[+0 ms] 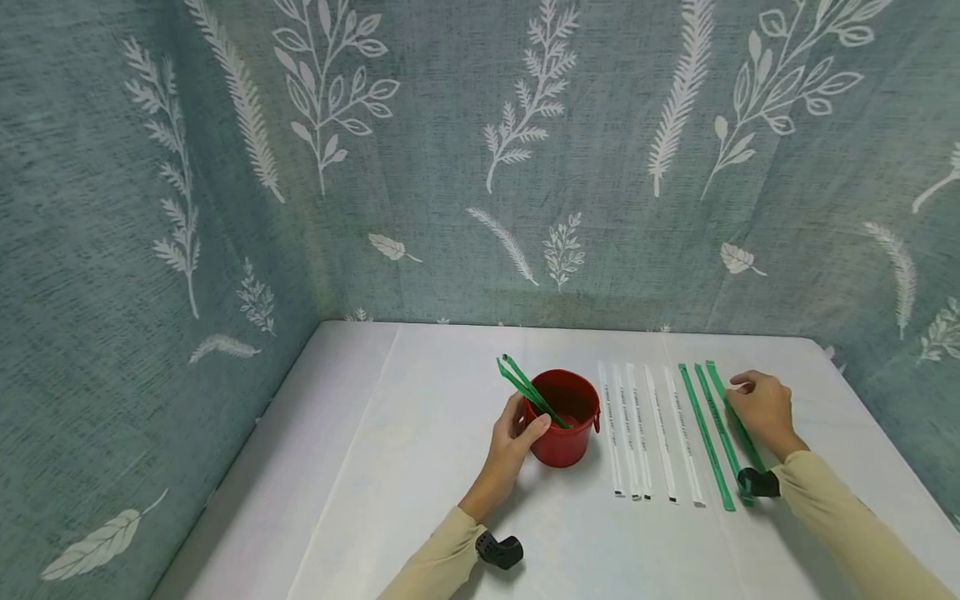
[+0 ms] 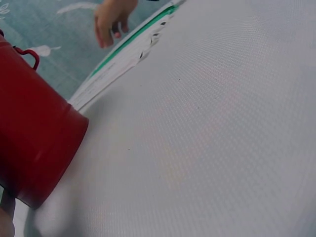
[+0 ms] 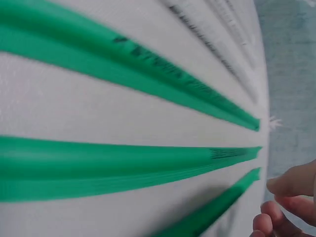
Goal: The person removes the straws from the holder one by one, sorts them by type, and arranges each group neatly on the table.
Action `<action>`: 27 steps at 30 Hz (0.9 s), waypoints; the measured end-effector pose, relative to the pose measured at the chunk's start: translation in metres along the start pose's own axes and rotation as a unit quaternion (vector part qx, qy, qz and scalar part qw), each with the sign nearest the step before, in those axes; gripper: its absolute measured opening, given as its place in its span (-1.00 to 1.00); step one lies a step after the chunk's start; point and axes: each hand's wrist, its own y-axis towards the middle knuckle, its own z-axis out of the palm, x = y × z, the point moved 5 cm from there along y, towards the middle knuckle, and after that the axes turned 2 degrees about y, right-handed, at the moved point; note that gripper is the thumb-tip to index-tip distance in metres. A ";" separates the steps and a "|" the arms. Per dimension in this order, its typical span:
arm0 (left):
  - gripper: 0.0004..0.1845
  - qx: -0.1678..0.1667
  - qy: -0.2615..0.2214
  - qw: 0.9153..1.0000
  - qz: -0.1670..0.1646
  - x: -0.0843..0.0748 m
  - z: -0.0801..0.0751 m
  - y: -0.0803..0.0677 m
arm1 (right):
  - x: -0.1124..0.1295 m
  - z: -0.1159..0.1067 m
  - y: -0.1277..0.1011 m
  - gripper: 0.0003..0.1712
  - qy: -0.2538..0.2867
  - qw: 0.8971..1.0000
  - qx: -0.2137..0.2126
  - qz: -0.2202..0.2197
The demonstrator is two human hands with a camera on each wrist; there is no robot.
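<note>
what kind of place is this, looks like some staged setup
Likely a staged recording booth, not a lived-in room: a white-covered table enclosed by a teal leaf-print fabric backdrop, with only a red bucket and neatly rowed wrapped straws laid out.

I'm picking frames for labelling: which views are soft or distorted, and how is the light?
Head view: sharp, evenly lit, soft shadows under the cup and left hand; the wall bows toward the edges. Left wrist view: the cup is close and slightly soft, the right hand blurred. Right wrist view: the green straws are very close and blurred, their print barely legible.
</note>
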 end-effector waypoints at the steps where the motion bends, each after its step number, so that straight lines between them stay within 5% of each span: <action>1: -0.44 -0.002 0.001 1.000 0.001 0.000 0.000 0.000 | 0.003 -0.003 0.000 -0.75 0.004 1.000 -0.004 -0.008; 27: -0.45 -0.001 0.004 1.000 -0.006 0.000 0.001 0.001 | 0.108 -0.023 -0.009 -0.85 0.097 0.987 -0.035 -0.126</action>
